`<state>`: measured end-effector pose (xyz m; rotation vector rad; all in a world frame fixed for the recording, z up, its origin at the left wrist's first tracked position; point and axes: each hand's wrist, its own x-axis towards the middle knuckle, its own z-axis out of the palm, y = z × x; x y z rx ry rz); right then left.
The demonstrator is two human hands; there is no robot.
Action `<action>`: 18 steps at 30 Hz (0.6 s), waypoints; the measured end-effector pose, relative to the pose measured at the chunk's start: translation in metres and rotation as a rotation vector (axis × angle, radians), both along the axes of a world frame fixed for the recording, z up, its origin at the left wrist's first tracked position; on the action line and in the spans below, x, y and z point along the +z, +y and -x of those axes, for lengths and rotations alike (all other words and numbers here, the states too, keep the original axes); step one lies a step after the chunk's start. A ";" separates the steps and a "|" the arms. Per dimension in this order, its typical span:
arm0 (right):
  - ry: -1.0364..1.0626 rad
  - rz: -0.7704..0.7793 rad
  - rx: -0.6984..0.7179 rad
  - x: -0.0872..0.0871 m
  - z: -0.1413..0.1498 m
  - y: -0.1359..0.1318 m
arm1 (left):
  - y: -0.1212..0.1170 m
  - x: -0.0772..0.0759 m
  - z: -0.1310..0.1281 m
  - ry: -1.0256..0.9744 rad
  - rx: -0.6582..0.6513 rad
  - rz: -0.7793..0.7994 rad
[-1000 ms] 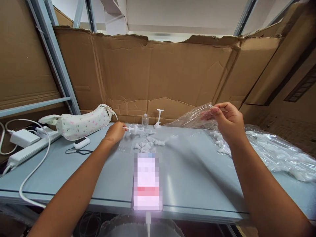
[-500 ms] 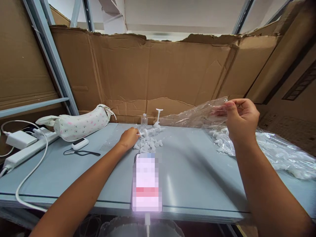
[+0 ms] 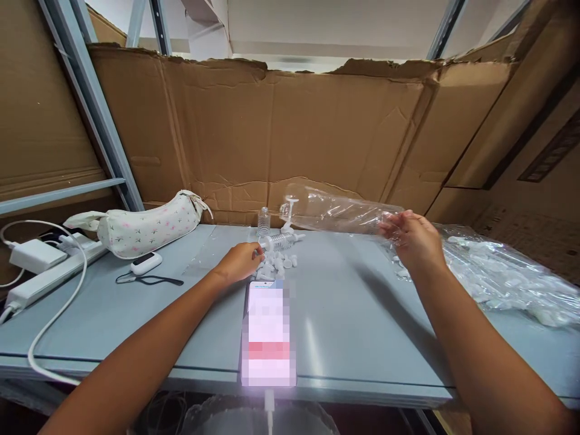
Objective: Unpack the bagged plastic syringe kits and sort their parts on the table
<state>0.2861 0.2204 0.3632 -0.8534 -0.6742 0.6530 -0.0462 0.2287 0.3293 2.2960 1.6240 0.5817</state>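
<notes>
Apparently light, limp and slippery, the clear plastic bag (image 3: 335, 208), gripped at one end by the right hand (image 3: 415, 238) near the table (image 3: 344, 338)'s back edge, warrants an edge pinch; the left hand (image 3: 241, 261) curls beside white pieces (image 3: 277, 263), its hold indeterminable.

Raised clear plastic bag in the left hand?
No, the right hand holds the raised clear plastic bag, while the left hand is down by the small white parts.

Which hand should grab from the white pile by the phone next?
Probably the left hand, close beside the white pile; the right hand is farther away, holding a clear bag. I can't tell if the left's empty.
</notes>
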 end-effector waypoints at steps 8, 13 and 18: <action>0.082 0.234 0.359 -0.016 0.031 0.001 | -0.003 -0.010 -0.006 -0.177 -0.034 0.113; 0.060 0.265 0.407 -0.022 0.037 0.000 | -0.002 -0.012 -0.007 -0.251 -0.020 0.162; 0.026 0.262 0.419 -0.028 0.034 0.003 | -0.003 -0.011 -0.007 -0.298 -0.001 0.180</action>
